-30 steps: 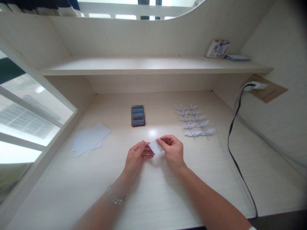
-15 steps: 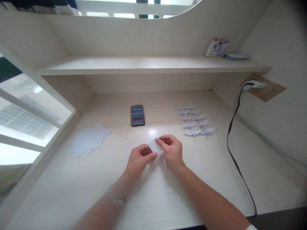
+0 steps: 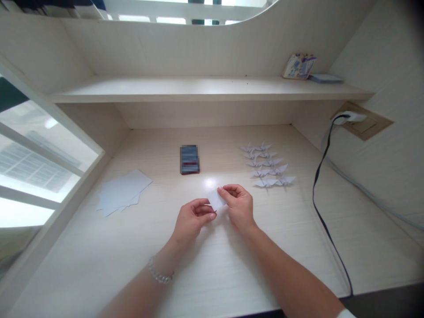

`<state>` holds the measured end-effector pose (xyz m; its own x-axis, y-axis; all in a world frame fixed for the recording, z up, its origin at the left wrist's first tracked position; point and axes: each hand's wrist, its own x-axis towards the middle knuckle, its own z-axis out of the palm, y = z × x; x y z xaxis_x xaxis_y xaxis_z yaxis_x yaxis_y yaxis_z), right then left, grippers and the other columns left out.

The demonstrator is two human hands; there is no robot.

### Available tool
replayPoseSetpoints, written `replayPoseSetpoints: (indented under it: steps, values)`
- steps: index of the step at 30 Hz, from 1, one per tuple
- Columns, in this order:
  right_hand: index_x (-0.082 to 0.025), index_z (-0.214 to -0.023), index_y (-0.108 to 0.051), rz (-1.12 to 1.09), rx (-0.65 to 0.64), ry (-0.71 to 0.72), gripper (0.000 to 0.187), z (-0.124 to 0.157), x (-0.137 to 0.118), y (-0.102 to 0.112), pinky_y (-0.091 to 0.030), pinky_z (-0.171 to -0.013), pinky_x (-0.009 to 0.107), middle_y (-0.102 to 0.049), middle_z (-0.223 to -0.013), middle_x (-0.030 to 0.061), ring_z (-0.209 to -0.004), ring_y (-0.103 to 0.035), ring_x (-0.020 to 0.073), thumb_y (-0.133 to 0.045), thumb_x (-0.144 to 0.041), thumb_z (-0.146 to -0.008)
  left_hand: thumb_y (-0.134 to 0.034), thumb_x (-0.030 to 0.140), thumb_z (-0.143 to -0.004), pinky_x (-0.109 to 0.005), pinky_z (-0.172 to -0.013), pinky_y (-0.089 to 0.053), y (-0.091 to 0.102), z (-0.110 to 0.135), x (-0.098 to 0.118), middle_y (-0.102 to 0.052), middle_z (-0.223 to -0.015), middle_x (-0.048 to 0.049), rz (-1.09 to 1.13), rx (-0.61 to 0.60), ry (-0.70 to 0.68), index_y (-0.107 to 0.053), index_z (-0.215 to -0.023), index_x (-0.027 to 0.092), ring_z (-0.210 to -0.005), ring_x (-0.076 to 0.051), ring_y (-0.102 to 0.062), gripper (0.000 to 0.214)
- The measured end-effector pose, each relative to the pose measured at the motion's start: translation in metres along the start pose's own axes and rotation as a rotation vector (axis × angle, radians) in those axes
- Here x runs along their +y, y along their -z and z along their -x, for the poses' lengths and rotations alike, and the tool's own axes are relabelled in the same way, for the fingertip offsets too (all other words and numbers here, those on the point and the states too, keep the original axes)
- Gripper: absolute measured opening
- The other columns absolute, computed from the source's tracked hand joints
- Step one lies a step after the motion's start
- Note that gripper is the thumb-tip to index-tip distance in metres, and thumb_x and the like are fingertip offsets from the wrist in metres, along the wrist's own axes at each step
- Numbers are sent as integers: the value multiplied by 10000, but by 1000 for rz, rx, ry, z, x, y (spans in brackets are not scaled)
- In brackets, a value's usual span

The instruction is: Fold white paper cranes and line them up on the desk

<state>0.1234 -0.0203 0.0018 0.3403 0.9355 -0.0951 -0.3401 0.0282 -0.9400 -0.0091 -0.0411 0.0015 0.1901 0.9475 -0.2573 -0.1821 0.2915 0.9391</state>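
A small folded square of white paper (image 3: 217, 201) is held just above the desk between my two hands. My right hand (image 3: 240, 205) pinches its right side between thumb and fingers. At the paper's lower left edge, my left hand (image 3: 194, 218) closes its thumb and fingertips; a bracelet circles that wrist. Several folded white paper cranes (image 3: 266, 165) stand in paired rows beyond my right hand. Loose sheets of white paper (image 3: 124, 192) lie overlapping on the desk to the left.
A dark, blurred rectangular object (image 3: 190, 159) lies behind my hands. A black cable (image 3: 317, 194) runs from the wall socket (image 3: 366, 121) down the desk's right side. The shelf (image 3: 198, 86) above carries a small printed packet (image 3: 299, 66) and a flat bluish item (image 3: 325, 78).
The folded paper has shifted slightly right with my right hand and turned a little. My left fingers have slid toward its lower corner, uncovering more of the paper.
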Motion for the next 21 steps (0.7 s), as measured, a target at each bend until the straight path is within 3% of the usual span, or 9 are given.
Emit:
replayPoseSetpoints:
  steps: [5, 9, 21]
  values:
    - [-157, -720, -621, 27, 7, 7, 264, 0, 1, 0, -453, -526, 254, -643, -642, 17, -574, -580, 135, -749, -342, -582, -685, 279, -675, -275, -656, -475, -1, 1, 0, -677, -764, -107, -91, -109, 36, -647, -797, 108, -694, -170, -620, 214]
    - [-155, -704, -621, 39, 7, 0, 263, 1, 1, -1, -442, -518, 245, -637, -624, 7, -562, -572, 127, -756, -340, -574, -617, 344, -736, -269, -631, -473, -3, 1, 0, -655, -682, -78, -145, -100, 28, -617, -686, 117, -643, -152, -599, 233]
    - [-149, -734, -628, 23, 44, 31, 253, 1, 1, 0, -434, -527, 242, -639, -640, 14, -574, -566, 121, -746, -327, -599, -580, 356, -765, -306, -681, -502, -5, 4, 0, -660, -732, -82, -184, -124, 13, -616, -761, 125, -684, -165, -620, 234]
